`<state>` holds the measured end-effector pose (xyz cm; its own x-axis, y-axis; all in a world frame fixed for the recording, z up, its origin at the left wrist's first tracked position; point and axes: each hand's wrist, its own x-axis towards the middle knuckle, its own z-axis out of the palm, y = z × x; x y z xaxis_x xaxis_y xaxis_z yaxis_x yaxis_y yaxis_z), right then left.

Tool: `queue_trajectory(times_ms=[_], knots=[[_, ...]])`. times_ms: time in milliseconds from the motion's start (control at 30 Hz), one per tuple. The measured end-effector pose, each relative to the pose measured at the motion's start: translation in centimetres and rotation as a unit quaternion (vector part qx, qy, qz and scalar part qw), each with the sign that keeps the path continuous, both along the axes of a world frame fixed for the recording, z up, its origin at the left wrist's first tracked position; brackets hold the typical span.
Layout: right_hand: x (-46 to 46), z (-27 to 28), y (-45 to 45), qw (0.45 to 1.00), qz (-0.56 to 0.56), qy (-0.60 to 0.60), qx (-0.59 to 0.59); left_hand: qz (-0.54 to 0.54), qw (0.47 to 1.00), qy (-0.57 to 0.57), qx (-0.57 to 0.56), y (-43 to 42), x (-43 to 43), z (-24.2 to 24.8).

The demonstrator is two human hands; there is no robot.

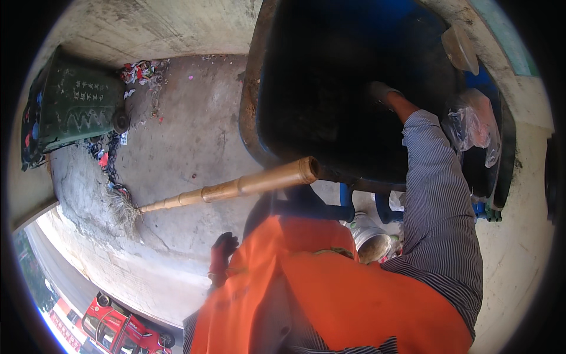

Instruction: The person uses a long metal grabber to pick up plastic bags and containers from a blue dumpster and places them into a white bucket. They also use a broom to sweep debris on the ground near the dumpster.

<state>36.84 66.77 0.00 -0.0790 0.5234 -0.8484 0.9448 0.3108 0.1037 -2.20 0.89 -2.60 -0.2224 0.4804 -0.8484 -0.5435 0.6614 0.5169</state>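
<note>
A large blue wheeled bin (309,212) stands before me, its dark interior facing up. My right hand (384,92) reaches deep inside it, in a pale glove. Shadow hides its fingers and whatever they touch. Beside my orange vest, my left hand (224,245) hangs low in a dark and reddish glove, with nothing visible in it. A broom leans with its bamboo handle (239,186) near the bin's close edge, apart from my left hand. Its bristles (121,210) rest on the concrete at the left.
A green wheeled bin (86,101) stands at the far left, litter (139,73) around its base. Clear plastic bags (475,119) hang over another bin at the right. Below is a white bucket (371,241). A red vehicle (124,327) is outside beyond a low wall.
</note>
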Motion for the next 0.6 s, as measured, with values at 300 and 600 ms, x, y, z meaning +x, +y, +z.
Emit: queue_trajectory(times_ms=[300, 600], knots=[[5.9, 16.9, -7.7, 0.822, -0.463, 0.286, -0.168, -0.384, 0.853, 0.333, 0.116, -2.7, -3.9, -2.0], [10.2, 24.6, -22.1, 0.404, -0.647, 0.565, -0.314, -0.266, 0.942, 0.162, 0.127, -2.9, -7.1, -2.6]])
